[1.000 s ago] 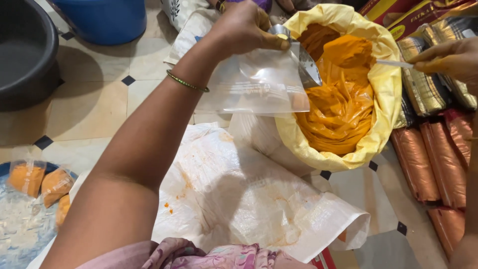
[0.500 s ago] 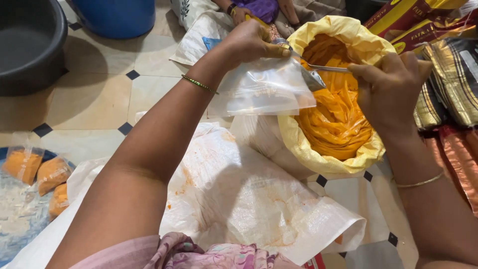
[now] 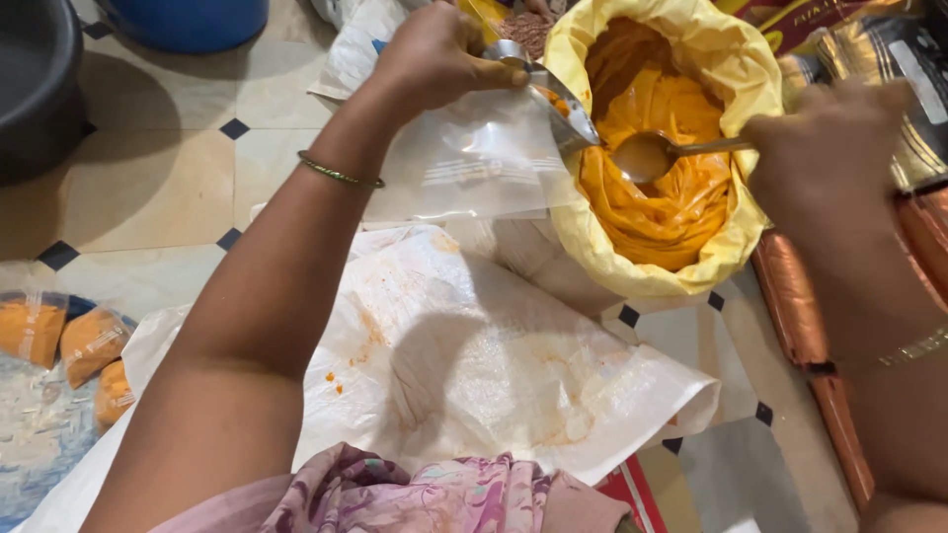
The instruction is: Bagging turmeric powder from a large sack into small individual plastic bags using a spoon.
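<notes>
the dark round tub [image 3: 35,79] and blue plastic barrel [image 3: 188,18] are cut off by the frame's edges; the right hand [image 3: 825,148] is motion-blurred.

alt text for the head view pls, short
The right hand dips a metal spoon into a yellow sack of orange powder, while the left hand holds a clear plastic bag and a metal funnel beside it.

Our left hand [image 3: 434,57] reaches forward on an outstretched arm, fingers curled and thumb pinched shut just left of the yellow sack [image 3: 662,148], a thin bangle on its wrist. Our right hand [image 3: 825,148] hovers at the sack's right edge, fist closed, wrist bent, forearm running down
</notes>
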